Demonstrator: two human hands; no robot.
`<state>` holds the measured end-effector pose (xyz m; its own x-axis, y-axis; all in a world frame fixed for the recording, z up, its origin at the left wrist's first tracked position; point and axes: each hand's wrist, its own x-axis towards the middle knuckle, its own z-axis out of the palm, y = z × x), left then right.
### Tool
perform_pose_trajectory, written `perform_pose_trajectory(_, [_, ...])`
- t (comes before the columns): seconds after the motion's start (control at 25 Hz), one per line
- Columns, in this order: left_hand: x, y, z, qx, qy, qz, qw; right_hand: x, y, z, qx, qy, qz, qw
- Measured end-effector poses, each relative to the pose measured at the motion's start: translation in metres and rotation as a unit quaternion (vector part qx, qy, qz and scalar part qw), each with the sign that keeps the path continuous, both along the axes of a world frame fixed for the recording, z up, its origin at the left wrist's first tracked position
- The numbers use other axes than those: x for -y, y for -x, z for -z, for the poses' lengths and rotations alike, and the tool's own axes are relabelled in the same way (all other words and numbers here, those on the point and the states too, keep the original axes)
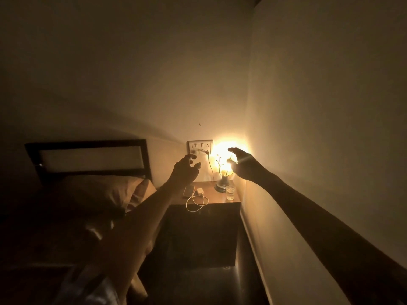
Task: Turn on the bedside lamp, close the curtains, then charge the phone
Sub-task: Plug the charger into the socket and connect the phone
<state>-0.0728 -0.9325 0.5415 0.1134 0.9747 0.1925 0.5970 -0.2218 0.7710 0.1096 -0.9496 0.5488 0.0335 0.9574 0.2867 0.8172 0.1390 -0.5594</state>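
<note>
Dim room, one warm light source. Bedside lamp [224, 170] lit, upright at the back right corner of the desk [217, 198], its glow washing out its upper part.

Right hand [241, 165] raised in front of the lamp's glow, grip spread wide, fingers curved with thumb below, nothing in it. Whether it touches the lamp cannot be told against the glare.

Left hand [186, 169] lifted just below the wall switch plate [200, 147], grip loosely spread, fingers curled, holding nothing; apart from the plate.

A dark plug sits in the plate, its cord [211, 166] hanging down to the lamp side.

Phone [188, 191] flat on the desk's left part, long axis running from front-left toward the wall, slightly tilted right. Just beside it on the right, a white charger [200, 191], with its white cable [196, 203] looped and drooping over the desk's front edge.

Glass [230, 193] upright in front of the lamp base, near the right wall.

Bed with pillow [105, 192] and dark headboard [88, 158] to the left of the desk.

No writing or brand legible anywhere.
</note>
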Motion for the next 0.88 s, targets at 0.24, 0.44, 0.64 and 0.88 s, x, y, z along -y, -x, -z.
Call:
perform_pose_trajectory(0.24, [-0.112, -0.002, 0.026, 0.001, 0.02, -0.019, 1.0, -0.115, -0.001, 0.032, -0.008, 0.031, -0.03, 0.999])
perform_pose_trajectory(0.44, [-0.242, 0.013, 0.037, -0.021, 0.038, -0.007, 0.999, -0.236, 0.013, 0.043, 0.005, 0.03, -0.023, 0.999])
perform_pose_trajectory(0.64, [-0.353, 0.024, 0.047, -0.022, 0.042, 0.002, 0.999, -0.343, 0.025, 0.054, -0.015, 0.031, -0.001, 0.999])
perform_pose_trajectory(0.88, [-0.439, 0.018, 0.072, -0.025, 0.053, 0.007, 0.998, -0.429, 0.02, 0.081, -0.015, 0.063, 0.006, 0.998])
